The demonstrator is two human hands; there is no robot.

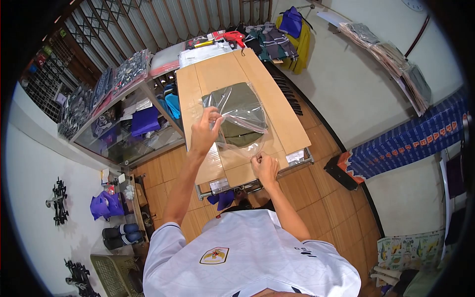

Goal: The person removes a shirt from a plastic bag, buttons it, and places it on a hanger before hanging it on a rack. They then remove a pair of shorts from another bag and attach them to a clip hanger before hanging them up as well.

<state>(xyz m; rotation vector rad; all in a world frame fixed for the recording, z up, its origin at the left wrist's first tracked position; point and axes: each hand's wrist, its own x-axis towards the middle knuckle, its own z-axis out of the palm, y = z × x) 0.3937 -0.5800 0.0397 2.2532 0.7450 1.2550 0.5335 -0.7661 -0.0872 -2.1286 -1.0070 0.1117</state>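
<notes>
An olive-green folded garment (239,133) lies inside a clear plastic bag (242,109) on the wooden table. The bag's loose open end reaches toward me, with a pinkish strip across it. My left hand (204,131) is at the bag's left side, its fingers curled on the film near the strip. At the near end, my right hand (265,168) pinches the edge of the bag between thumb and fingers. Glare on the film hides part of the garment.
The light wooden table (203,74) has a red tool (232,37) and papers beyond its far edge. A glass display case (133,119) with packed clothes stands at left. On the right are a long blue box (405,141) and a wall shelf (391,64) of bagged items.
</notes>
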